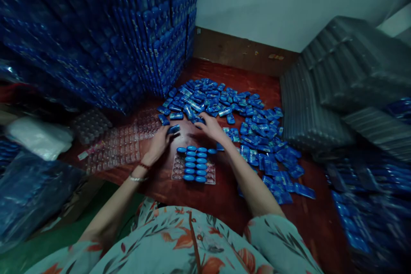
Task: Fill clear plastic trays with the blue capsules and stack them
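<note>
A clear plastic blister tray (210, 170) lies on the table in front of me, with blue oval pieces (190, 165) set in its middle columns and top row. Just beyond its upper left corner, my left hand (160, 142) pinches a small blue wrapped packet (174, 129) between thumb and fingers. My right hand (210, 127) is at the near edge of a heap of similar blue packets (208, 96), its fingers curled on a packet (198, 121) there. Blur hides how firmly the right fingers hold it.
Empty clear trays (117, 147) lie flat to the left. Tall stacks of blue-filled trays (154, 38) rise at the back left. Grey stacked trays (308, 111) stand on the right, with more blue-filled packs (359, 205) below. More blue packets (269, 162) spread across the red table (224, 205).
</note>
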